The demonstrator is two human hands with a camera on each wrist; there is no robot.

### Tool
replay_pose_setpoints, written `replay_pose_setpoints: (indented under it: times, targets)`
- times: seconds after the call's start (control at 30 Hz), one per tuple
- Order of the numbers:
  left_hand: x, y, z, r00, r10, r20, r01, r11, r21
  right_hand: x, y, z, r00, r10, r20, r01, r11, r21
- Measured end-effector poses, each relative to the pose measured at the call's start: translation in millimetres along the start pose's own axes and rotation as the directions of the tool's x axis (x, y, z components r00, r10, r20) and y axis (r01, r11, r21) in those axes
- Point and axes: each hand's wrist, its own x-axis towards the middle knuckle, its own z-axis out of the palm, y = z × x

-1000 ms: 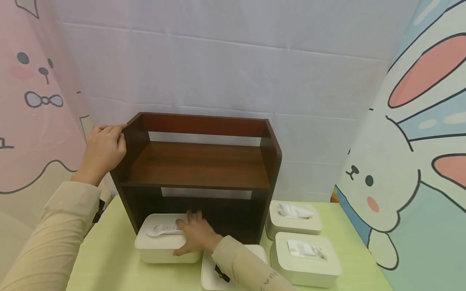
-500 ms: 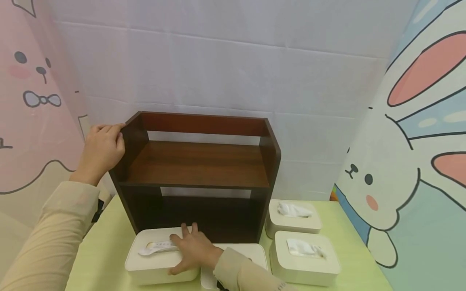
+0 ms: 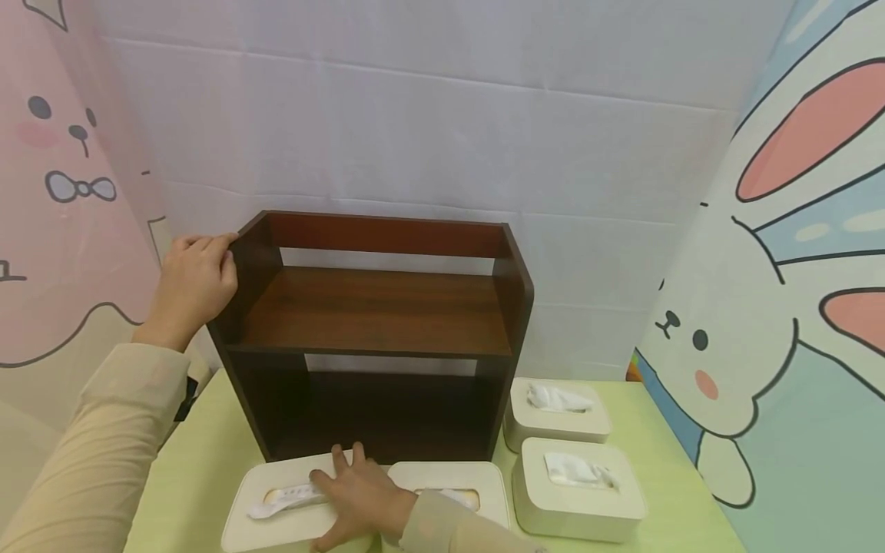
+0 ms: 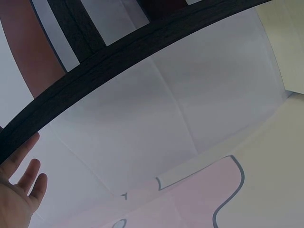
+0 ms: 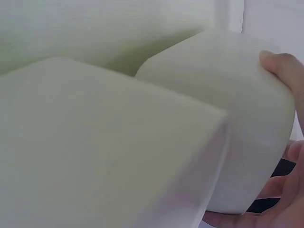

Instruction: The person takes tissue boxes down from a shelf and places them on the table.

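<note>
A dark brown two-tier shelf (image 3: 380,311) stands on the table. My left hand (image 3: 196,283) holds the upper edge of its left side panel. In the left wrist view, several fingers (image 4: 34,173) show beside that panel; the thumb is out of sight. My right hand (image 3: 362,491) spans the right end of a white tissue box (image 3: 273,472), thumb on the near side and fingers at the far side. The right wrist view shows the thumb and fingers around the box (image 5: 247,109). A second tissue box (image 3: 449,476) lies just right, partly behind my hand and sleeve.
Two more white tissue boxes, a rear one (image 3: 553,430) and a front one (image 3: 581,514), stand right of the shelf on the light green table (image 3: 664,461). A white cloth hangs behind. Cartoon-printed sheets flank both sides.
My right hand has drawn the tissue box from the lower tier's opening toward me and a little left, and the box has turned slightly. The left hand keeps its place on the shelf.
</note>
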Motion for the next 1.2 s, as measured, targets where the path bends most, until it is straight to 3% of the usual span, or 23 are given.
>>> replay_pose_setpoints:
  times: [0.57,0.93,1.2]
  targets:
    - [0.1,0.9,-0.1,1.0,0.001,0.002,-0.001,1.0,0.006,-5.6,-12.4,13.2,1.0,-0.017,0.011,0.017,0.999,-0.031]
    - [0.0,1.3,-2.2,1.0,-0.001,0.001,0.001,1.0,-0.002,-8.9,-18.3,19.8,1.0,0.01,-0.004,-0.01,1.0,0.005]
    - [-0.5,0.8,-1.5,1.0,-0.005,0.003,0.005,1.0,-0.004,-11.4,-26.5,20.1,0.995,0.053,0.089,-0.054,0.998,0.01]
